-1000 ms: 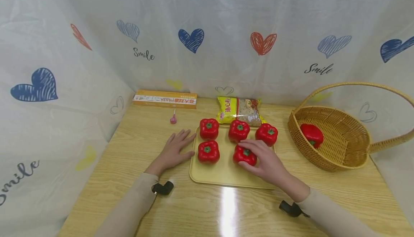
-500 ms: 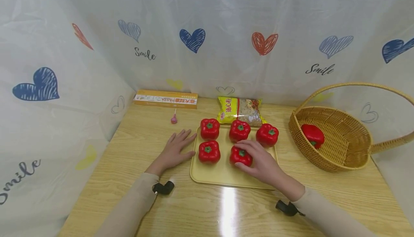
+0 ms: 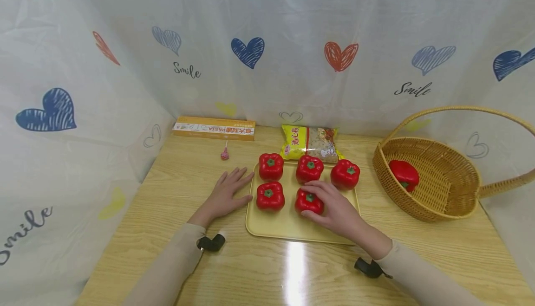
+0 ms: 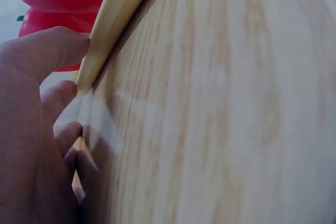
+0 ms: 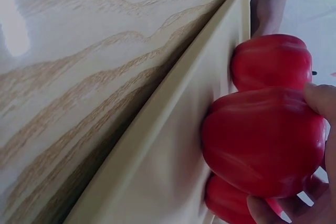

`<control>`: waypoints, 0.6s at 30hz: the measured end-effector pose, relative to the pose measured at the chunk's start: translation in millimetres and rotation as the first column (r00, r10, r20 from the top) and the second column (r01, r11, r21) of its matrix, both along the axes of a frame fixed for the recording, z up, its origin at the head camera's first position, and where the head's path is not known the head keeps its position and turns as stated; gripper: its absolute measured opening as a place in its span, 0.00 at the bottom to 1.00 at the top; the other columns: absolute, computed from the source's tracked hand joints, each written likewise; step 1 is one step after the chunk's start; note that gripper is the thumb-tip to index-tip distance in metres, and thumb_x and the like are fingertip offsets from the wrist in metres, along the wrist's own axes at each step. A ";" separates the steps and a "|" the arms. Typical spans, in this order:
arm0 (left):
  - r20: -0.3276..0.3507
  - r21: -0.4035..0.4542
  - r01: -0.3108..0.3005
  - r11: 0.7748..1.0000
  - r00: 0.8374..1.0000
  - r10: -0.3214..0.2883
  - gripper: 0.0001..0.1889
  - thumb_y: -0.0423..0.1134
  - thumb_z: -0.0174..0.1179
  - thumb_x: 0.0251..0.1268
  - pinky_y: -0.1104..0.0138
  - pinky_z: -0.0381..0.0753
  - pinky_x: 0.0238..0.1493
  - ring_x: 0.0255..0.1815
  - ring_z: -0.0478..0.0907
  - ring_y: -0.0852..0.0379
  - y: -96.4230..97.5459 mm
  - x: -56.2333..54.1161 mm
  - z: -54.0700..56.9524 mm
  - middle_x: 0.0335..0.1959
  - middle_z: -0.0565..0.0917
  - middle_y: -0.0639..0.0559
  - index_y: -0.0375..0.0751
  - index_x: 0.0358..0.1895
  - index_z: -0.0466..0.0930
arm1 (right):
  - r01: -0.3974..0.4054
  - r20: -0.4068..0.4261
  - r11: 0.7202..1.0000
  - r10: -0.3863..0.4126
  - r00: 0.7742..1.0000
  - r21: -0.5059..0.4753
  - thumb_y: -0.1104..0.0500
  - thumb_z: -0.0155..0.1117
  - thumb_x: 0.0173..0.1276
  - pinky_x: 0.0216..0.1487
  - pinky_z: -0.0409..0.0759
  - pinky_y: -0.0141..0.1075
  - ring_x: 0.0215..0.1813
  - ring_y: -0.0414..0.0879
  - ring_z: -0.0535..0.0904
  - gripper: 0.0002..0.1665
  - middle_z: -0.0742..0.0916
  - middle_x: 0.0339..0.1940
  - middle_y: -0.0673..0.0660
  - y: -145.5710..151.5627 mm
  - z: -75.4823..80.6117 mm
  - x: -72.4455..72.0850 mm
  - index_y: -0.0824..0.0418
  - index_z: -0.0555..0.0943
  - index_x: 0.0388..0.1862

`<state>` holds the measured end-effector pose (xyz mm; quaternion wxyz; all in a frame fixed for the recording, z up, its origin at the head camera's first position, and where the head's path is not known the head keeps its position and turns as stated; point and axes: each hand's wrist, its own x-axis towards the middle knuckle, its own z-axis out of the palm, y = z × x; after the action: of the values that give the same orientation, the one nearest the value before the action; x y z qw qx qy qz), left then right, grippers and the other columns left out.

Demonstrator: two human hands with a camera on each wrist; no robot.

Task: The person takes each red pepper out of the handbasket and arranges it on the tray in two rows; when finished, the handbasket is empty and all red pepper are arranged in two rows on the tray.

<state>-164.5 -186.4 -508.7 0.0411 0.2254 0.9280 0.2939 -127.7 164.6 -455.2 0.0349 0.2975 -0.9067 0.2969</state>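
Observation:
On the yellow tray (image 3: 292,229) stand several red bell peppers with green stems. My right hand (image 3: 337,207) holds the front middle bell pepper (image 3: 308,202), thumb on the near side and fingers over the far side. In the right wrist view that bell pepper (image 5: 262,140) sits on the tray, or very close to it. My left hand (image 3: 223,195) lies at the tray's left edge with fingers spread. The left wrist view has its thumb and a fingertip against the tray rim (image 4: 107,30). The nearest bell pepper (image 3: 270,196) to it stands just inside.
A wicker basket (image 3: 436,176) with a tall handle stands at the right, one bell pepper (image 3: 404,175) inside. Behind the tray lies a yellow macaroni bag (image 3: 311,143). A pasta box (image 3: 214,128) and a lollipop (image 3: 225,153) are at the back left. A printed curtain surrounds the table.
My right hand has slid the front middle bell pepper a short way left on the tray, mostly in the first half second. The left hand stays in place.

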 end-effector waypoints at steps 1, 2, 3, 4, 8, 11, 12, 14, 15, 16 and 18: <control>0.004 -0.001 -0.002 1.000 1.000 0.002 0.37 0.56 0.60 0.69 0.45 0.35 0.80 0.83 0.47 0.42 0.1 0.0 0.0 0.81 0.59 0.43 0.50 0.79 0.64 | 0.001 0.005 1.000 -0.001 1.000 0.001 0.45 0.77 0.62 0.64 0.78 0.52 0.68 0.51 0.73 0.34 0.79 0.65 0.52 -0.1 -0.1 0.1 0.54 0.80 0.65; 0.004 -0.001 -0.002 1.000 1.000 0.002 0.37 0.56 0.60 0.69 0.45 0.35 0.80 0.83 0.47 0.42 0.1 -0.1 -0.2 0.81 0.59 0.43 0.50 0.79 0.64 | 0.002 0.008 1.000 -0.002 1.000 0.001 0.45 0.77 0.62 0.64 0.78 0.52 0.68 0.51 0.73 0.34 0.79 0.65 0.52 -0.1 0.2 0.4 0.54 0.80 0.65; 0.003 -0.002 -0.002 1.000 1.000 0.002 0.37 0.56 0.60 0.69 0.45 0.35 0.80 0.83 0.47 0.42 0.2 -0.1 -0.3 0.81 0.59 0.43 0.50 0.79 0.64 | 0.002 0.011 1.000 -0.002 1.000 0.001 0.45 0.77 0.62 0.64 0.78 0.53 0.68 0.51 0.72 0.35 0.79 0.65 0.52 -0.2 0.3 0.6 0.54 0.79 0.66; 0.004 0.000 -0.001 1.000 1.000 0.001 0.37 0.56 0.60 0.69 0.45 0.35 0.80 0.83 0.47 0.42 0.1 0.0 -0.6 0.81 0.59 0.43 0.50 0.79 0.64 | 0.001 0.014 1.000 -0.001 1.000 -0.001 0.45 0.77 0.62 0.65 0.78 0.53 0.68 0.51 0.72 0.35 0.79 0.66 0.52 -0.3 0.5 0.9 0.54 0.79 0.66; 0.006 0.000 -0.001 1.000 1.000 0.001 0.37 0.57 0.59 0.70 0.45 0.35 0.80 0.83 0.47 0.42 0.1 0.2 -1.3 0.81 0.59 0.44 0.50 0.79 0.64 | -0.008 0.013 1.000 0.008 1.000 -0.007 0.46 0.77 0.62 0.66 0.76 0.54 0.69 0.52 0.72 0.35 0.79 0.66 0.53 -0.7 0.6 1.6 0.55 0.79 0.66; 0.007 0.004 -0.001 1.000 1.000 0.001 0.37 0.56 0.60 0.70 0.45 0.35 0.80 0.83 0.47 0.42 0.1 0.1 -1.6 0.81 0.59 0.44 0.50 0.79 0.64 | -0.012 0.005 1.000 0.012 1.000 -0.007 0.46 0.77 0.62 0.66 0.76 0.54 0.69 0.52 0.72 0.36 0.79 0.66 0.53 -0.8 0.0 1.3 0.55 0.79 0.67; 0.007 0.004 -0.002 1.000 1.000 0.002 0.37 0.56 0.60 0.70 0.45 0.35 0.80 0.83 0.47 0.42 0.0 0.1 -1.5 0.81 0.59 0.44 0.50 0.79 0.64 | -0.012 0.001 1.000 0.012 1.000 -0.006 0.45 0.77 0.62 0.66 0.76 0.53 0.69 0.52 0.72 0.36 0.78 0.67 0.53 -0.7 -0.1 1.2 0.55 0.79 0.67; 0.007 0.005 -0.001 1.000 1.000 0.001 0.37 0.56 0.60 0.70 0.45 0.35 0.80 0.83 0.47 0.42 0.1 0.1 -1.4 0.81 0.59 0.44 0.50 0.79 0.64 | -0.015 -0.004 1.000 0.015 1.000 -0.007 0.45 0.77 0.62 0.66 0.77 0.53 0.69 0.52 0.72 0.36 0.78 0.67 0.53 -0.4 0.0 1.2 0.55 0.78 0.67; 0.008 0.005 -0.002 1.000 1.000 0.001 0.37 0.56 0.60 0.70 0.45 0.35 0.80 0.83 0.47 0.42 0.1 0.1 -1.2 0.81 0.59 0.44 0.50 0.79 0.64 | -0.016 -0.006 1.000 0.016 1.000 -0.006 0.45 0.77 0.62 0.65 0.77 0.53 0.69 0.52 0.72 0.37 0.78 0.67 0.53 -0.2 -0.1 1.2 0.55 0.78 0.67; 0.008 0.004 -0.002 1.000 1.000 0.002 0.37 0.56 0.60 0.70 0.45 0.35 0.80 0.83 0.47 0.42 0.0 0.1 -1.1 0.81 0.59 0.44 0.50 0.79 0.64 | -0.015 -0.007 1.000 0.015 1.000 -0.007 0.45 0.77 0.61 0.65 0.77 0.53 0.69 0.51 0.72 0.37 0.78 0.67 0.53 -0.1 -0.3 1.0 0.55 0.78 0.67; 0.009 0.003 -0.001 1.000 1.000 0.001 0.37 0.56 0.60 0.70 0.45 0.35 0.80 0.83 0.47 0.42 0.0 0.0 -1.1 0.81 0.59 0.44 0.50 0.79 0.63 | -0.016 -0.008 1.000 0.016 1.000 -0.007 0.45 0.77 0.61 0.64 0.78 0.52 0.69 0.51 0.72 0.38 0.78 0.67 0.53 0.3 -0.4 1.2 0.55 0.77 0.68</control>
<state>-164.5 -186.4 -509.7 0.0447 0.2238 0.9273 0.2965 -126.5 164.9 -455.6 0.0375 0.3057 -0.9031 0.2992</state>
